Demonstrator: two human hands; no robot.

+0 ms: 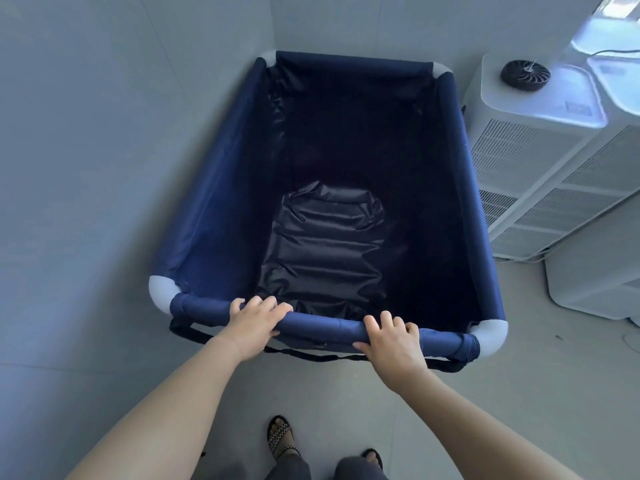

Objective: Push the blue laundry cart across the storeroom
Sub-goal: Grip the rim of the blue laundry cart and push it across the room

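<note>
Both hands, left hand [254,323] and right hand [393,342], wrapped around near rail [325,325] of blue laundry cart [221,188]; fabric bin just ahead, seemingly empty, likely light, soft-sided, best steered by rail.

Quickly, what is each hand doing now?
Left hand: closed on the near rail of the blue laundry cart.
Right hand: closed on the same rail.

Cart [221,188] in wall corner, AC unit [540,174] to its right, small fan [524,75] on unit.
</note>
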